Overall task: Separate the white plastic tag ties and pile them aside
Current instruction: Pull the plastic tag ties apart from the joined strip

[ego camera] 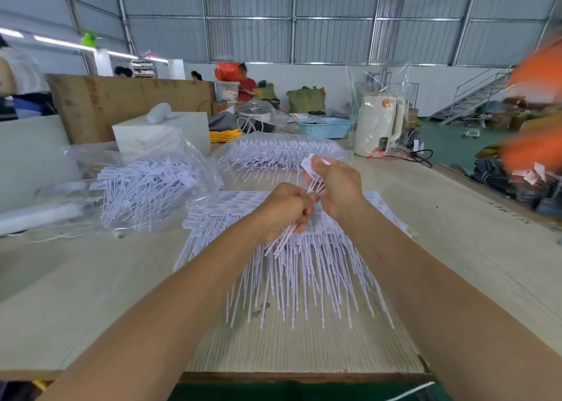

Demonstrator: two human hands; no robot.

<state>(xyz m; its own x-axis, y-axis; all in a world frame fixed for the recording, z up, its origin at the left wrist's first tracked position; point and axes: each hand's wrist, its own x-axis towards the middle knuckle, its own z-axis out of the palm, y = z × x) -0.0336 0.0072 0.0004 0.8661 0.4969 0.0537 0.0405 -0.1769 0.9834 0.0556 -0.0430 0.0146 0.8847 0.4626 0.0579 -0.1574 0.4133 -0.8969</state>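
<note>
Your forearms reached over the table [91, 279]. Beneath them lay the flat spread of white tag ties [304, 279]. Your left hand [286, 209] and right hand [337, 187] both gripped one small bunch of ties [316, 184] above it — separated piles sat in plastic bags [146, 181] beyond.

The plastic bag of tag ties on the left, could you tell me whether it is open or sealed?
Open: the plastic bag gapes and tag ties spill from its mouth.
</note>
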